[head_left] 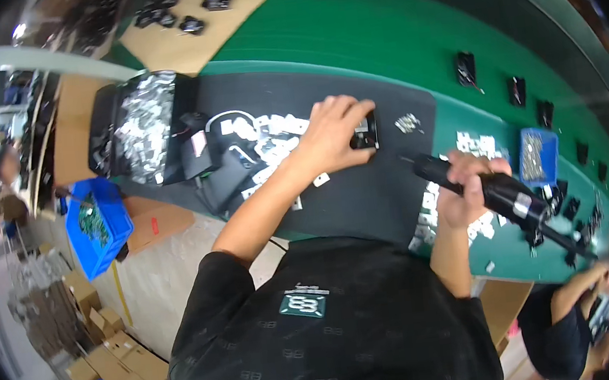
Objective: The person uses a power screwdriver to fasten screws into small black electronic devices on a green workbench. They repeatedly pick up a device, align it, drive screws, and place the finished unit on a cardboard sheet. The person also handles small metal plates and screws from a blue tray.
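My left hand (332, 134) presses a small black case (365, 133) against the dark grey mat (382, 189), fingers curled over its far and near edges. In my right hand (467, 188) is a black electric screwdriver (511, 196), gripped around its body. Its tip points left at the case and stays a short way apart from it. A small pile of screws (409, 122) lies on the mat between the case and the mat's right edge. Many small white parts (270, 145) are scattered beside and under my left forearm.
A black bin of shiny silvery pieces (146, 129) stands at the left, near a blue bin of green boards (93, 223). At the right are a blue tray of metal parts (538, 156) and black units (465, 69) on the green surface. Another person (567, 325) works at lower right.
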